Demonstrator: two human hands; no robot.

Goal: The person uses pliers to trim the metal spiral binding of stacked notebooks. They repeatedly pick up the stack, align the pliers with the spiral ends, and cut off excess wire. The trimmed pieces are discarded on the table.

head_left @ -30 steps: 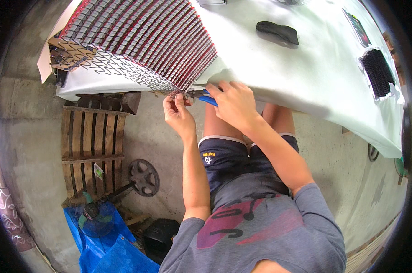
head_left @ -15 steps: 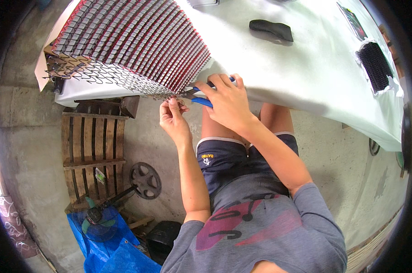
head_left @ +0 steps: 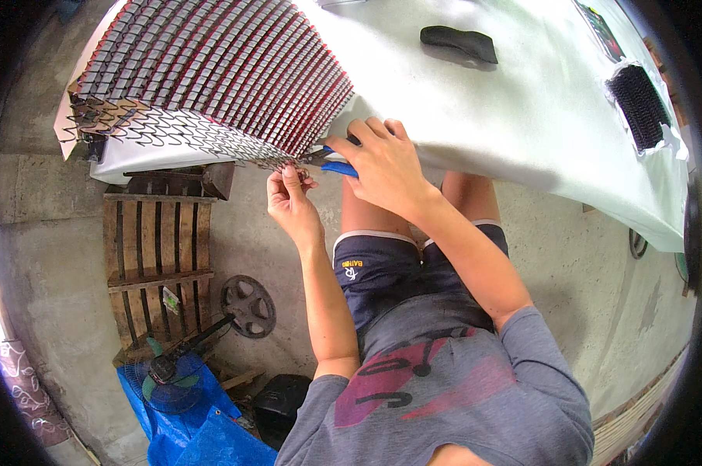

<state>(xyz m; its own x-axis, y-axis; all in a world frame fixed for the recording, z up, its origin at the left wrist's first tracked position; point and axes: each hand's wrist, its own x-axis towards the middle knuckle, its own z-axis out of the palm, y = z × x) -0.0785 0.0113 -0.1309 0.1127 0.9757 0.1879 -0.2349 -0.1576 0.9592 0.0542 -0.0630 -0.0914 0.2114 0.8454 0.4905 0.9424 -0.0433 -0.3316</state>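
In my right hand (head_left: 390, 167) is a pair of blue-handled pliers (head_left: 338, 165), its fingers around the handles. The grey jaws reach the lower right corner of a large panel (head_left: 219, 70) with close rows of small grey pieces and red lines. Thin dark wire hooks (head_left: 188, 132) hang along the panel's near edge. My left hand (head_left: 295, 203) is closed just left of the jaws, thumb and fingers pinching thin brownish wire loops (head_left: 304, 176) at that corner. Exactly what the jaw tips touch is too small to tell.
The panel lies on a white-covered table (head_left: 483, 116). A black curved item (head_left: 459, 45) and a black bristly block (head_left: 639, 107) on white wrapping lie there too. Below left are a wooden pallet (head_left: 161, 264), a fan (head_left: 164, 373), a blue tarp (head_left: 211, 435) and a black container (head_left: 281, 408).
The pliers' handles have come closer together in my right hand. Both hands have shifted slightly left with the panel's corner in view; my left hand keeps its pinch.
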